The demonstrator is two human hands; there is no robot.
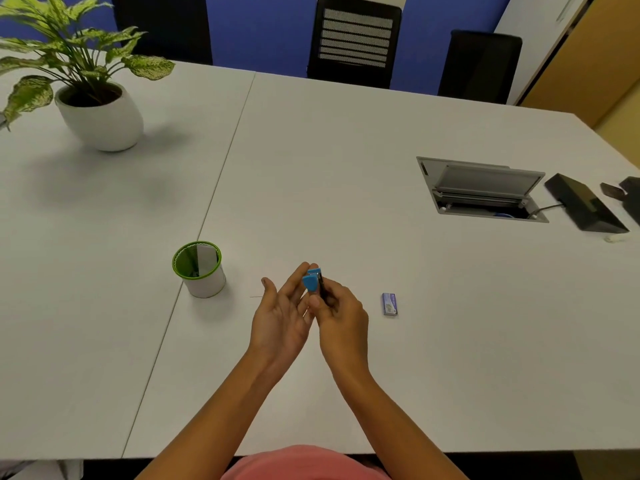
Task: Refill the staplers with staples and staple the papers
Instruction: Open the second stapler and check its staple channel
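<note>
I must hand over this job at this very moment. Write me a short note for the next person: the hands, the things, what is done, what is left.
Right hand: grips the blue stapler, held up above the table.
Left hand: open, fingers straight, right beside the stapler.
Staple box: on the table, right of the hands.
Green-rimmed cup: to the left, with something pale and flat standing in it; no loose papers are visible.
Done: the stapler is in hand. It cannot be seen if it is loaded.
Left: load the staples, find the papers, staple them.

Print on the staple box (390, 304) is unreadable
</note>
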